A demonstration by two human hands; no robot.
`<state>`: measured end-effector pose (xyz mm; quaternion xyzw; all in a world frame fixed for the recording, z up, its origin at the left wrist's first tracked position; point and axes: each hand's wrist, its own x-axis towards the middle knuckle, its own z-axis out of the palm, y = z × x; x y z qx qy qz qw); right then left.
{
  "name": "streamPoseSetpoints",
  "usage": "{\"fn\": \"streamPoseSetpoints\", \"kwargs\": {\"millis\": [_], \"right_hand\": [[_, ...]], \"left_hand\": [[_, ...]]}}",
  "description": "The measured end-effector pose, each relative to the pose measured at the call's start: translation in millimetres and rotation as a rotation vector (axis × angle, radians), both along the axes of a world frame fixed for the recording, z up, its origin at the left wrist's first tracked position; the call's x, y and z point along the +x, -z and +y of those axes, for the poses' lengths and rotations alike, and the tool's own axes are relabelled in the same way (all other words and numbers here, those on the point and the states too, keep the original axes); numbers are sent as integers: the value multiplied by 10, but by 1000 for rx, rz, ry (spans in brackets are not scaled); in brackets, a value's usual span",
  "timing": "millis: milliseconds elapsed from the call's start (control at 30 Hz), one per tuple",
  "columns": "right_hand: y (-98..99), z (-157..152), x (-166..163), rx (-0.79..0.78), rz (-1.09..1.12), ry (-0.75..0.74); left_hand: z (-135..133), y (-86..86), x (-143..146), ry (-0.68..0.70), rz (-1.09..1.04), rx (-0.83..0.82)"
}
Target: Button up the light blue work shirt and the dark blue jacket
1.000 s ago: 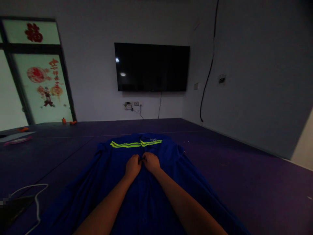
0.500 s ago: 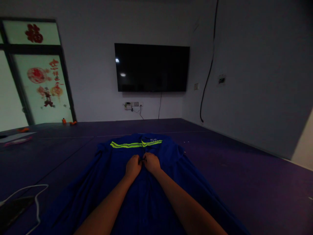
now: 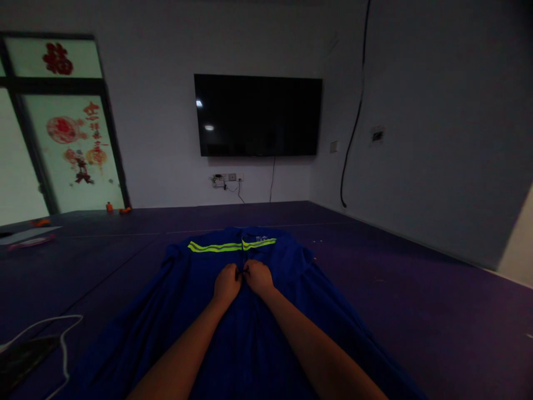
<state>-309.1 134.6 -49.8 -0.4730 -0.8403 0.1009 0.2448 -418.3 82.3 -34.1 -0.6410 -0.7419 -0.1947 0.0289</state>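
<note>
A blue work jacket [image 3: 195,278] with a yellow-green reflective stripe [image 3: 216,247] across its chest lies spread out, collar away from me. Its sleeves run down both sides towards me. Over the front opening, just below the stripe, my left hand [image 3: 227,282] is closed and pinches the jacket's front edge. Close beside it, my right hand [image 3: 258,276] is closed too, gripping the front edge from the other side. A small dark bit of the front shows between the fingertips; whether it is a button or folded cloth is too dim to tell.
The jacket rests on a wide purple surface [image 3: 375,278]. At the lower left lies a dark flat device [image 3: 29,361] beside a white cable [image 3: 63,344]. Small orange objects [image 3: 125,210] sit near the door. A television [image 3: 258,116] hangs on the far wall, and a black cable [image 3: 353,133] dangles at right.
Almost nothing differs. Both hands keep their grip at the same place on the jacket front, and the view has shifted very slightly.
</note>
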Motion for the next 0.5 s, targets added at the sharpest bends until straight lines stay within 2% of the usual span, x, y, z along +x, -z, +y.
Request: {"fn": "streamPoseSetpoints", "kwargs": {"millis": [500], "right_hand": [[-18, -23, 5, -13, 26, -13]], "left_hand": [[5, 20, -15, 11, -12, 44]]}}
